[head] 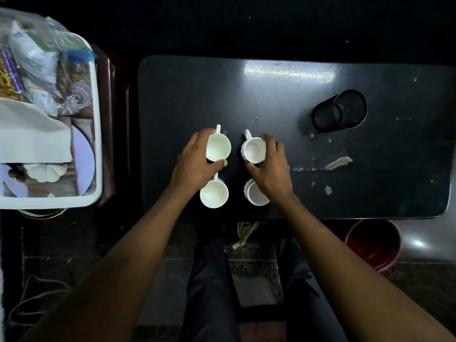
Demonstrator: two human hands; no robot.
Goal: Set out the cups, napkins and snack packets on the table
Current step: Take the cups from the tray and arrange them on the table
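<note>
Head view: the far left cup (218, 147) is gripped by the left hand (197, 161), the far right cup (254, 149) by the right hand (270, 166), both on the table (283, 95). The near cups (214, 194) may be knocked by the wrists. Napkins (32, 137) are kept in the tray (97, 144).

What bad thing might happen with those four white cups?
1. The two near cups stand close to the table's front edge, right under the wrists; pulling the arms back might knock them off.
2. The left hand and right hand each grip a far cup. They sit close together, so they might clink.
3. The black mesh holder lies tipped over and might roll.
</note>
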